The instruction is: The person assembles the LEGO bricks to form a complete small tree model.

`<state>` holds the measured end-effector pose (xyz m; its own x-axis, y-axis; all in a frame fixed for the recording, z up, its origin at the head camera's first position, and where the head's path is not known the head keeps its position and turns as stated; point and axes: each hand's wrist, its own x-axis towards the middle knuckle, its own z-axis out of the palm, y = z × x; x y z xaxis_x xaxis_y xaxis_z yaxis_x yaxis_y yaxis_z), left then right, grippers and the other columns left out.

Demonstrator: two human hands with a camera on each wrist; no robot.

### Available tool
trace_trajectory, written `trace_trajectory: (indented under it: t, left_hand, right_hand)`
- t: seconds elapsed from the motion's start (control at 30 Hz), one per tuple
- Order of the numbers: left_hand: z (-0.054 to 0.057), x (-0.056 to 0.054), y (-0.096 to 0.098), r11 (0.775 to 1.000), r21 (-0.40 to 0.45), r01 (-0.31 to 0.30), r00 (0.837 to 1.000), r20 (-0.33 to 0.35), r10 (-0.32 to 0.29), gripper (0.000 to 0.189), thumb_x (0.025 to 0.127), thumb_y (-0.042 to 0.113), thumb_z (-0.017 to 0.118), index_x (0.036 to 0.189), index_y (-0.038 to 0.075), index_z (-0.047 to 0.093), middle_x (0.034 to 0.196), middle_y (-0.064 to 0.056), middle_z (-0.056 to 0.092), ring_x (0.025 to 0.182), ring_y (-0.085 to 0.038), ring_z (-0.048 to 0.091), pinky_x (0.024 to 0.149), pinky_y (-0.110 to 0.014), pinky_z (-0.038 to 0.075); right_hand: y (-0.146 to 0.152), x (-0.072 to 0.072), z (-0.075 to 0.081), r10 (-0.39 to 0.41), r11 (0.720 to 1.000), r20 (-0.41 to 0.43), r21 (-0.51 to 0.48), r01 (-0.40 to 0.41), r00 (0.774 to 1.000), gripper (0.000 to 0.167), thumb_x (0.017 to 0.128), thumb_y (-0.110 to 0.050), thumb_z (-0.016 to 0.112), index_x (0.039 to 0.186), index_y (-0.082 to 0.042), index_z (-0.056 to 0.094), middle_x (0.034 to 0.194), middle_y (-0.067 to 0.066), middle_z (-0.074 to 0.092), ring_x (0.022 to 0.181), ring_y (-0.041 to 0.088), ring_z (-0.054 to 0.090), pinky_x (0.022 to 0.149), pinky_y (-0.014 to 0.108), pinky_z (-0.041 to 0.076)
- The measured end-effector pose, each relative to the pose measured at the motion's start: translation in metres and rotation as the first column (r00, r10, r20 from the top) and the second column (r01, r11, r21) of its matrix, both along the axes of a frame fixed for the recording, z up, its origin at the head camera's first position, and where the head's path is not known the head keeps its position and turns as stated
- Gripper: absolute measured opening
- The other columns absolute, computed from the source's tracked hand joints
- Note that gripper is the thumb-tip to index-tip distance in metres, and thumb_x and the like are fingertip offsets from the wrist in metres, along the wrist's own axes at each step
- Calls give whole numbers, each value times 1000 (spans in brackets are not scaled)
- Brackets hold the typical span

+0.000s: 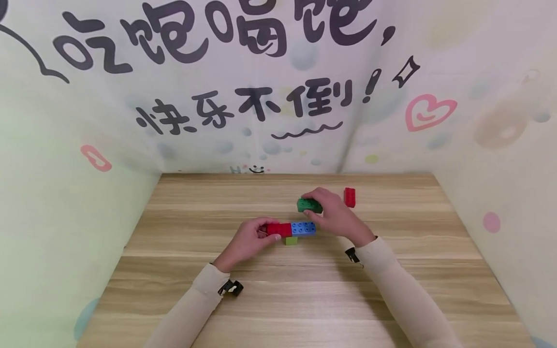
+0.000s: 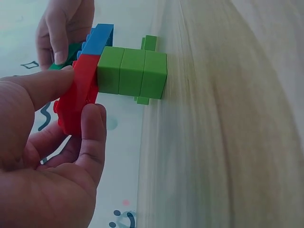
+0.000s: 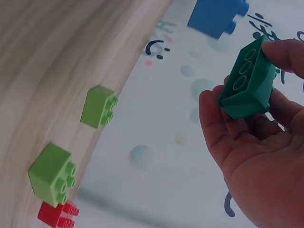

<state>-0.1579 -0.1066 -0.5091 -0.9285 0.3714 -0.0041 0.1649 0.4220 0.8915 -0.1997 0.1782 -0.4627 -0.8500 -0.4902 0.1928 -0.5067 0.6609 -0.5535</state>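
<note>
My left hand (image 1: pixel 250 239) grips the red brick (image 2: pixel 78 90) between thumb and fingers. That brick sits end to end with a blue brick (image 1: pixel 303 228), both across the top of a light green column (image 2: pixel 133 71) of several bricks standing on the table. More light green shows on both sides of the column's foot. In my right hand (image 1: pixel 332 212) a dark green brick (image 3: pixel 249 80) is pinched by thumb and fingers, its hollow underside showing in the right wrist view. It is held off the table, beyond the blue brick in the head view and apart from it.
A loose red brick (image 1: pixel 350 197) lies toward the back right of the wooden table (image 1: pixel 270 299). Two light green bricks (image 3: pixel 50 173) also stand on the table in the right wrist view. A printed cloth wall (image 1: pixel 243 150) rises behind the table's back edge.
</note>
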Motion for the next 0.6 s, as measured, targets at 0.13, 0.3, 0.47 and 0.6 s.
trace_trajectory:
  t: [0.13, 0.3, 0.47, 0.6]
  left_hand:
    - [0, -1, -1, 1000, 17, 17, 1000, 0, -17, 40, 95, 22, 82, 131, 9, 72, 117, -11, 75, 88, -14, 70, 76, -24, 60]
    - [-1, -2, -2, 1000, 25, 20, 1000, 11, -20, 40, 94, 19, 82, 132, 9, 71, 116, -11, 75, 90, -14, 72, 79, -24, 61]
    - [-1, -2, -2, 999, 40, 24, 1000, 7, -25, 40, 94, 19, 82, 131, 9, 71, 115, -10, 76, 92, -15, 74, 80, -25, 62]
    - [-1, -1, -3, 999, 44, 28, 1000, 4, -28, 41, 94, 20, 83, 131, 11, 71, 117, -8, 75, 95, -17, 74, 82, -26, 62]
  right_hand:
    - [-7, 8, -2, 52, 999, -39, 4, -52, 998, 40, 97, -20, 77, 135, -10, 68, 123, 5, 69, 108, 20, 65, 95, 41, 60]
    - [-17, 14, -4, 114, 994, -91, 12, -113, 989, 40, 97, -21, 78, 135, -10, 69, 124, 5, 69, 108, 19, 66, 95, 40, 60]
    - [-25, 21, -6, 141, 989, -124, 50, -136, 982, 40, 97, -23, 78, 135, -11, 70, 126, 5, 69, 110, 20, 66, 94, 41, 60]
    - [-30, 24, -7, 147, 988, -119, 72, -139, 982, 40, 98, -24, 77, 136, -13, 70, 128, 4, 68, 113, 20, 66, 97, 41, 59]
